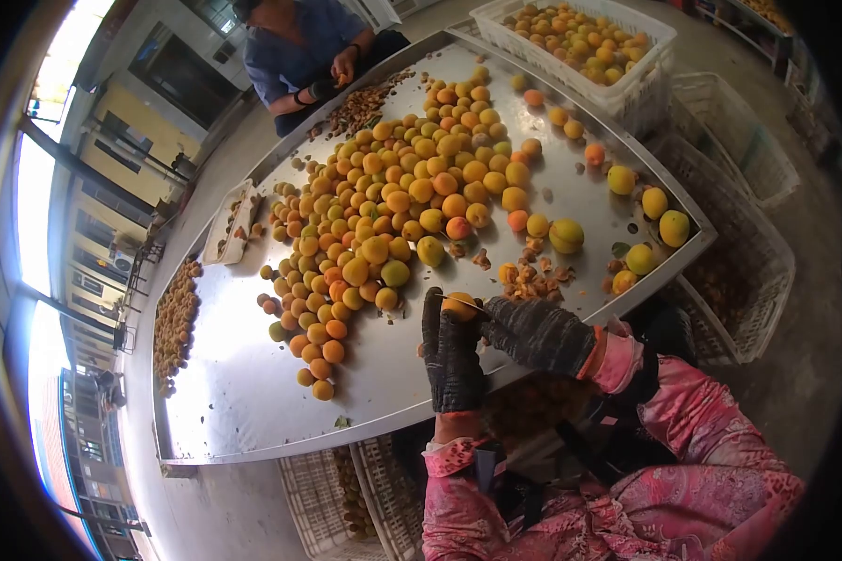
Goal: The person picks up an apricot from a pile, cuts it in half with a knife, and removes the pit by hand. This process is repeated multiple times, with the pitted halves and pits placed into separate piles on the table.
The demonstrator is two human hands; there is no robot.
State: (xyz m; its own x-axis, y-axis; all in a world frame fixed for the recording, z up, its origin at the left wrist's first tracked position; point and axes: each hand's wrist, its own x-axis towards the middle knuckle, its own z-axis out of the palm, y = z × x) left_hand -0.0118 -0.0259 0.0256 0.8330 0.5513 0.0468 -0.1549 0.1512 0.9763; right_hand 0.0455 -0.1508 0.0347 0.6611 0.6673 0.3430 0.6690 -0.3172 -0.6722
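Note:
My left hand (454,360), in a dark striped glove, is closed around an orange-yellow apricot (459,307) near the table's front edge. From the right, my right hand (538,335), gloved alike, reaches the same fruit with its fingers pressed together; a thin light edge shows between it and the fruit, too small to name. Just beyond my hands lies a small heap of brownish-orange pieces (538,280). A large pile of apricots (374,201) spreads over the metal table (243,374).
Across the table a person in a blue shirt (295,51) works with both hands. A white crate of apricots (585,84) stands at the back right, other crates (758,280) beside the table, more below (313,496). Apricot stones (176,323) and a small tray (231,224) are at left.

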